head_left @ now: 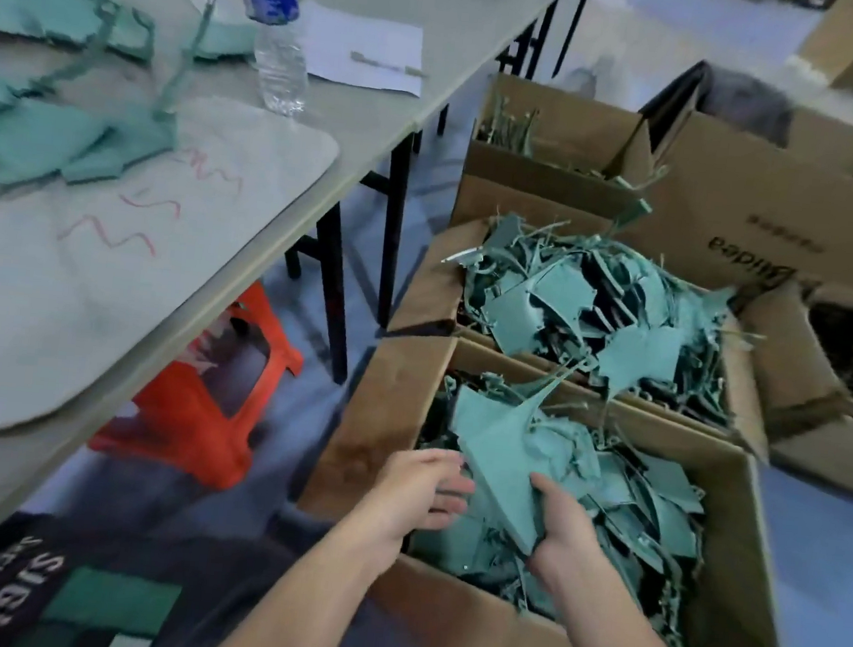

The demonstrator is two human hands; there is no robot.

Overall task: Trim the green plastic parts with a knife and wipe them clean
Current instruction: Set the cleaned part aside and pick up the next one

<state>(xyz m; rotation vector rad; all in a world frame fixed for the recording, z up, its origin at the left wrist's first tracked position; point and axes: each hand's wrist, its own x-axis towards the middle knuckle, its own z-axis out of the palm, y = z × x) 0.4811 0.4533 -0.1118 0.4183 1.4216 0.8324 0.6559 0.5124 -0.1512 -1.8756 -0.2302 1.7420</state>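
Observation:
Both my hands reach into the nearest cardboard box (pixel 368 437), which is heaped with green plastic parts (pixel 655 518). My right hand (pixel 564 529) grips a large green plastic part (pixel 498 448) by its lower edge, thumb on top. My left hand (pixel 418 487) is beside the part's left edge with fingers loosely extended and touching the pile. More green plastic parts (pixel 54 130) with sprues lie on the table (pixel 370 112) at the upper left. No knife or wiping cloth is visible.
A second box (pixel 427 287) of green parts stands behind the first, with more cardboard boxes (pixel 784 220) beyond. A water bottle (pixel 276 42), a white sheet (pixel 366 49) and a grey mat (pixel 109 269) lie on the table. An orange stool (pixel 189 416) sits under it.

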